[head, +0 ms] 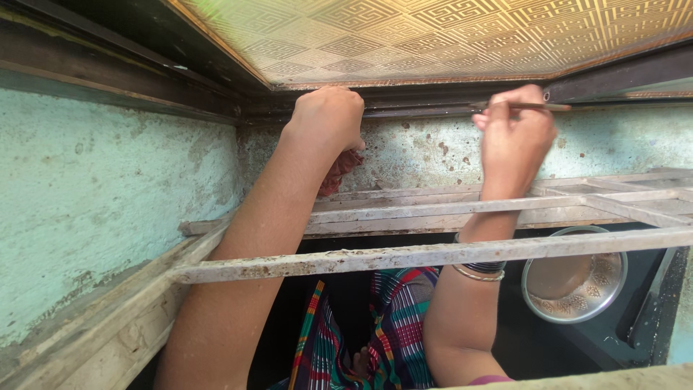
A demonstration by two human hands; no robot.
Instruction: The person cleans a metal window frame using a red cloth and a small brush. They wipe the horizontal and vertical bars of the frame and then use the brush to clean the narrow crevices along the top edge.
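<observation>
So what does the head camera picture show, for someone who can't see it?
Two bare arms reach up through metal bars: the left hand presses a red cloth against a worn green wall, the right hand holds a thin stick. A steel bowl sits below.

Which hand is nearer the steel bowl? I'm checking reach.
Right. The right hand, holding a thin stick, is up above the bowl; the left hand, on a red cloth, is farther left.
</observation>
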